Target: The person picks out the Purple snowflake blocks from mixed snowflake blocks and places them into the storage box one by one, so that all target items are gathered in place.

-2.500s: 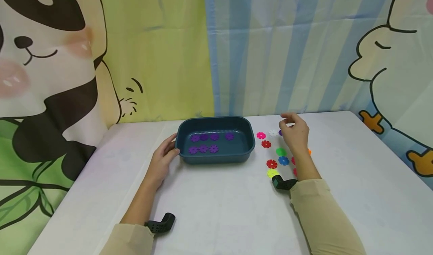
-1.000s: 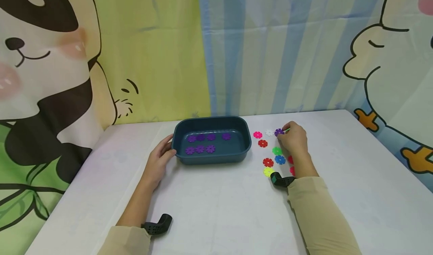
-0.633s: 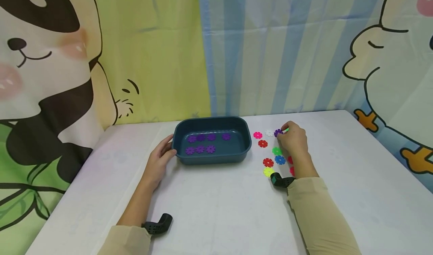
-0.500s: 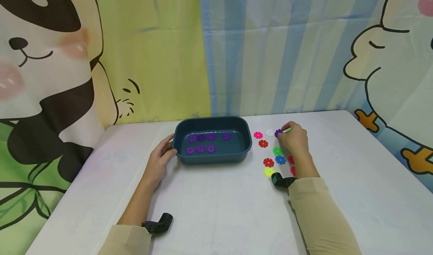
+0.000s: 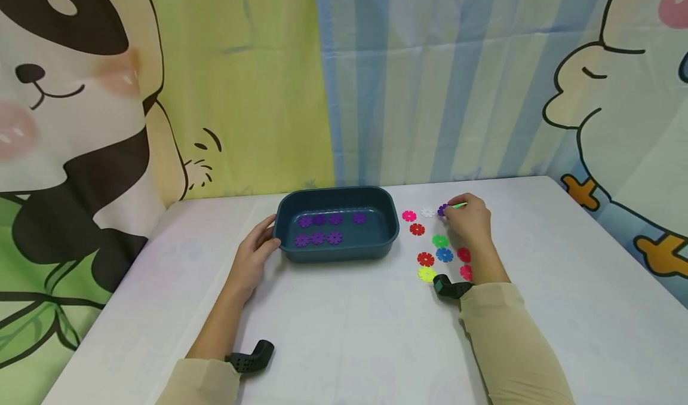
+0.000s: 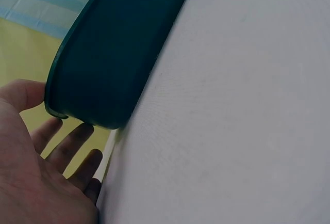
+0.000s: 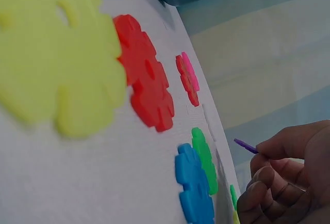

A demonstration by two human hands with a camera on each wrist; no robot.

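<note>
My right hand [image 5: 469,218] pinches a purple flower-shaped plastic disc [image 7: 245,146] between thumb and forefinger. In the right wrist view the disc shows edge-on, raised off the table. Around that hand lie a white disc [image 5: 427,212], a green disc [image 5: 439,241], a blue disc [image 5: 444,255] and red discs, one red disc [image 5: 417,229] nearer the basin. My left hand [image 5: 251,261] touches the left end of a dark blue-green basin [image 5: 338,253], its thumb at the rim and its fingers loosely spread along the end wall. Several purple discs [image 5: 318,238] lie flat inside the basin.
A white cloth [image 5: 344,333] covers the table, backed by a printed curtain [image 5: 408,82]. A yellow disc [image 5: 427,274] lies near the right wrist's camera mount [image 5: 451,287]. One pink disc [image 5: 409,215] sits just right of the basin.
My right hand has come down from above the discs and taken hold of the purple one, then shifted slightly right with it. The left hand and the basin have stayed in place.
</note>
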